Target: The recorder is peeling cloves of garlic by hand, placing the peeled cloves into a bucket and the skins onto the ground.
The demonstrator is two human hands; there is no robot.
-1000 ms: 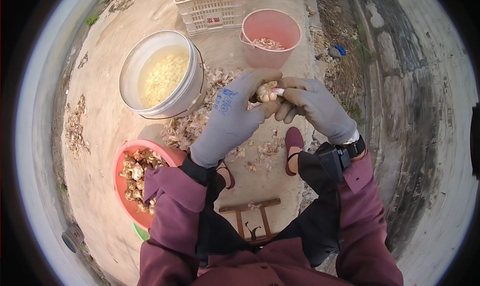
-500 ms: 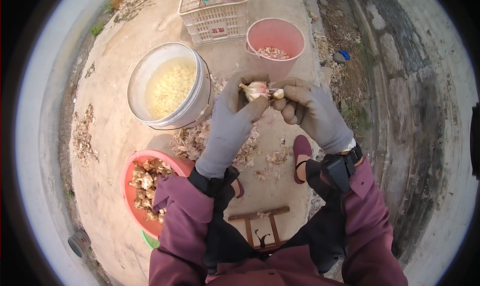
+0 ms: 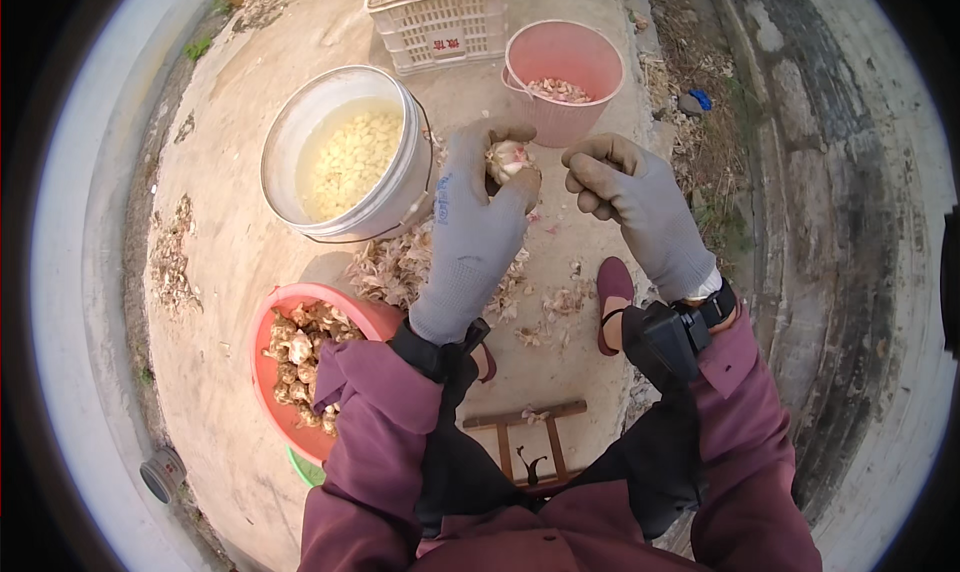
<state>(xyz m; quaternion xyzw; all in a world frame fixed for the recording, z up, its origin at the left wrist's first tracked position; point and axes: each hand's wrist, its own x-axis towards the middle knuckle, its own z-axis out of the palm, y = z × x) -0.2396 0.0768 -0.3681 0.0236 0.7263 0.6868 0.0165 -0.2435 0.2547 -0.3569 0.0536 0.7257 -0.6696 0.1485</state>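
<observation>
A pinkish-white garlic bulb (image 3: 510,159) is gripped between the thumb and fingers of my gloved left hand (image 3: 468,217). To its right, apart from the bulb, my gloved right hand (image 3: 640,202) has its fingers curled and pressed together. Whether anything is inside them is hidden. Just beyond my hands stands a pink bucket (image 3: 565,120) with garlic cloves (image 3: 558,91) low inside. On the left, a white bucket (image 3: 275,198) holds peeled cloves (image 3: 352,162) in cloudy liquid. Whole garlic bulbs (image 3: 299,348) fill part of a red basin (image 3: 262,392) beside my left forearm.
Garlic skins (image 3: 400,267) lie heaped on the concrete between the white bucket and my feet. A white plastic crate (image 3: 440,40) stands at the back. A small wooden stool (image 3: 525,414) shows between my legs. Along the right runs a weathered wall (image 3: 810,222).
My right hand has drawn away from the bulb to the right. The clove that showed at its fingertips is no longer visible. My left hand still grips the bulb, now turned.
</observation>
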